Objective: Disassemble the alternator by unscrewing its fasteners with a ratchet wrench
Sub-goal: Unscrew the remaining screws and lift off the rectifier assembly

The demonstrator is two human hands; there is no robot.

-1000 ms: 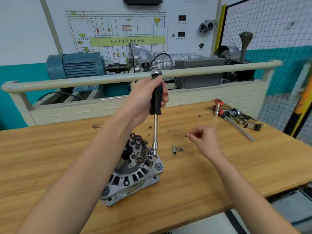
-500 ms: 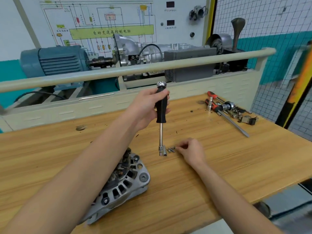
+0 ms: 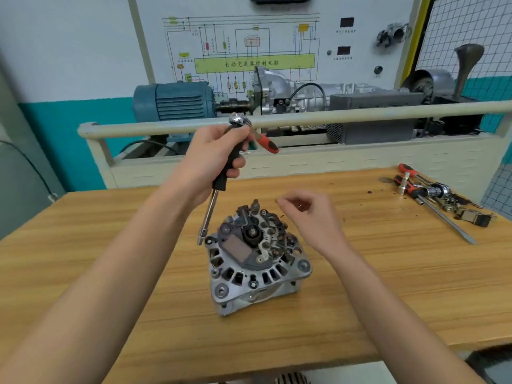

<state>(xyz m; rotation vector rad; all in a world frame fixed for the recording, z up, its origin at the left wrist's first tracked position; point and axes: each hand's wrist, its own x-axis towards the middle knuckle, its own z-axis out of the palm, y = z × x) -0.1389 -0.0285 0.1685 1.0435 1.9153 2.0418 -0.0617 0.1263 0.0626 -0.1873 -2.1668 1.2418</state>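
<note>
The silver alternator [image 3: 255, 270] stands on the wooden workbench [image 3: 388, 273] with its dark rear parts facing up. My left hand [image 3: 213, 156] grips the black sleeve of the ratchet wrench [image 3: 221, 178], whose chrome head and red handle stick out above my fist. Its long extension slants down, and the socket tip [image 3: 201, 239] sits at the alternator's upper-left edge. My right hand [image 3: 307, 217] hovers just right of the alternator's top, fingers loosely curled, with nothing plainly held.
A cluster of red-handled tools, sockets and a long screwdriver [image 3: 432, 195] lies at the bench's far right. Behind the bench runs a beige rail [image 3: 360, 115], with a blue motor [image 3: 174, 102] and a gearbox rig beyond it.
The wrench tip swung from the loose screws on the bench to the alternator's upper-left edge. My right hand left the screws and now hovers beside the alternator.
</note>
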